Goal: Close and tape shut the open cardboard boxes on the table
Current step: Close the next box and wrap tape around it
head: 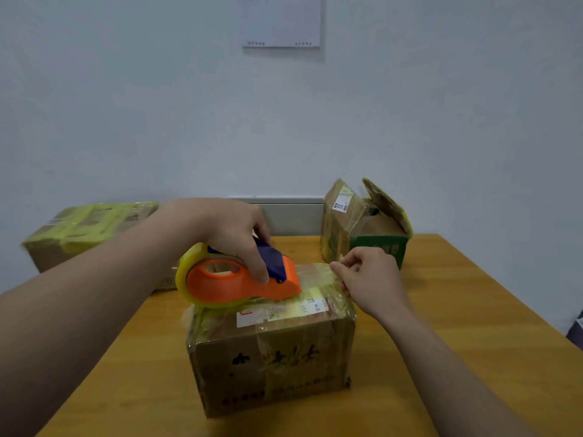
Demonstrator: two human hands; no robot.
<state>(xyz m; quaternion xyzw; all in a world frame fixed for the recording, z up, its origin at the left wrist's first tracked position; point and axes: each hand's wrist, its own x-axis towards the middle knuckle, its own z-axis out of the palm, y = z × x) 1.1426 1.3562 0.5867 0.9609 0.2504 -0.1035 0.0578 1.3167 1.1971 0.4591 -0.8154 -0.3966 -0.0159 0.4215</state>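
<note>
Closed box (271, 351) sits mid-worktop (457, 310), toward the near edge. Left hand (233, 228) is curled round the tape dispenser (239, 282), which rests on the box top. Right hand (372, 279) pinches the tape (318, 275) end at the box's far right edge. Risk: the pinch slips, and the strip wrinkles or sticks off the seam. Second box (362, 228) stands at the far right corner, flaps open.
</note>
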